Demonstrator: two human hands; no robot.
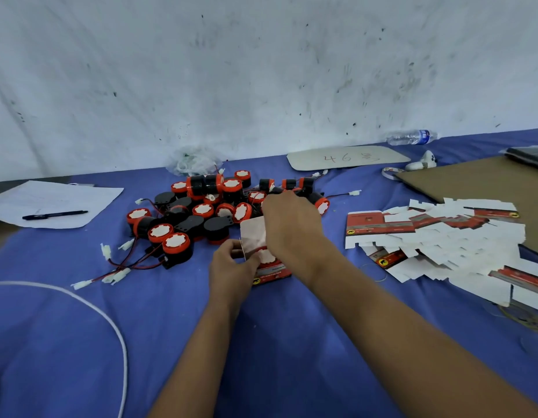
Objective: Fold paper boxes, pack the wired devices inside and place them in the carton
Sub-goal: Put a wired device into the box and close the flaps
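Blue cloth (261,342), box (272,271) between fingers (231,251)

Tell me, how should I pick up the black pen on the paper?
Pinch the black pen around the middle of its barrel, coming straight down from above. It lies flat on the white sheet of paper, long and thin, with nothing beside it, so your fingers can probably close on its two long sides. The ends are narrow and would likely slip or tip.

**Red, black and white on blue**

The surface (261,342) is blue. Devices (175,242) are black with red rims and white faces. Flat boxes (436,236) are white with red-and-grey bands. The pen (54,215) is black, the wall (261,70) speckled white.
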